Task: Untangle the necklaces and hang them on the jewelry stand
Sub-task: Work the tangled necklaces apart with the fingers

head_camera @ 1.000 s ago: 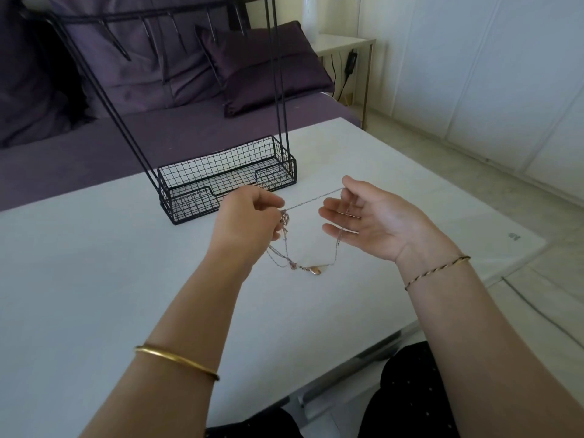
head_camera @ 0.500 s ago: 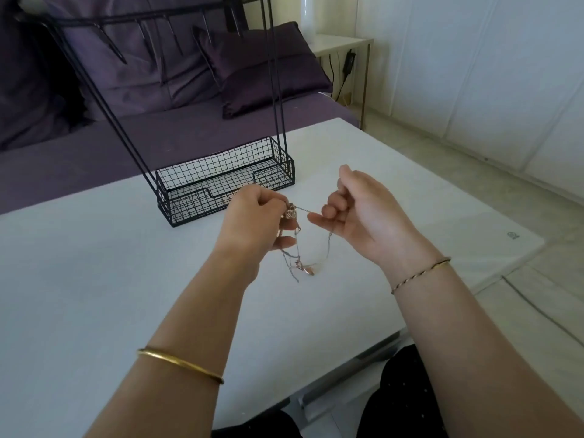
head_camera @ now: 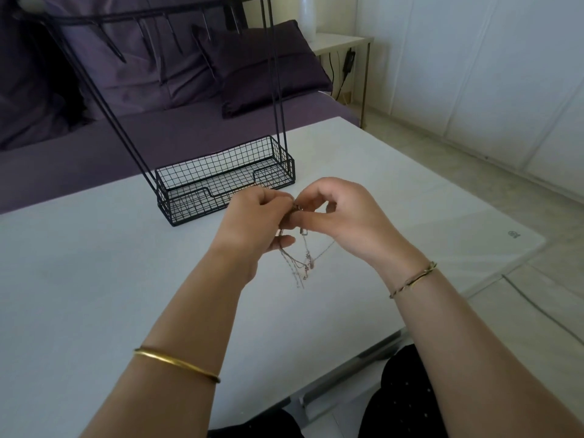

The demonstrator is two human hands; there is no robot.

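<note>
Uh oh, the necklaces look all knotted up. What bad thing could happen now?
The left hand and right hand both pinch the knot atop the necklaces, so a hard pull might tighten it or snap a thin chain. The loops dangle over the white table; if a pinch slips, the bundle could drop and tangle more. The jewelry stand sits close behind the hands, so a big tug might bump it.

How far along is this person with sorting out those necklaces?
Early on. Done: nothing hung; the hooks in view on the jewelry stand look bare. In hand: the left hand and right hand pinch the tangled necklaces at a knot above the table, loops dangling. Left: separate the chains, then hang each one.
</note>
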